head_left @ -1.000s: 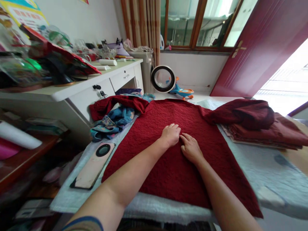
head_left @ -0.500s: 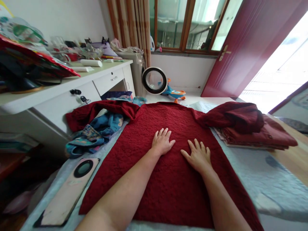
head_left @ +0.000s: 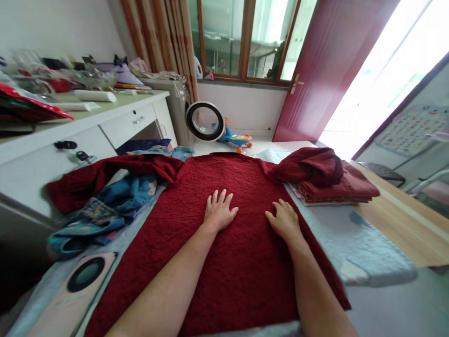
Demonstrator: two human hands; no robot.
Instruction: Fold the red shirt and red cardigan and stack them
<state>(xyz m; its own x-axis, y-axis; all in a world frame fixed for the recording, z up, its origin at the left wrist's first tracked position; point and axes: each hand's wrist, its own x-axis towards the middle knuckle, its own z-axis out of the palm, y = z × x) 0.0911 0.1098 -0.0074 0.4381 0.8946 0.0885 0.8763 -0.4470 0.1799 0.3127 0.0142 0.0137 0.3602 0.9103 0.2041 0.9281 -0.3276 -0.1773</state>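
A dark red long-sleeved garment (head_left: 224, 262) lies spread out on a light blue cloth (head_left: 354, 243). On its middle rests my left hand (head_left: 219, 213), palm down with the fingers apart. My right hand (head_left: 285, 219) touches the garment closer to its right edge, fingers somewhat curved and spread, holding nothing. One sleeve stretches left over a bundle of blue patterned clothing (head_left: 108, 210). The other sleeve is bunched on top of a stack of folded reddish cloth (head_left: 354, 185) at the right.
At the lower left lies a pale pink phone-like object (head_left: 66, 299). A cluttered white desk (head_left: 122, 112) stands left. Behind are a washing machine with its round door (head_left: 205, 121) open, a blue-orange toy (head_left: 236, 138) and a red door (head_left: 315, 70).
The view has swung right. My right hand has moved right over the garment, away from my left hand, and its fingers look more curved.
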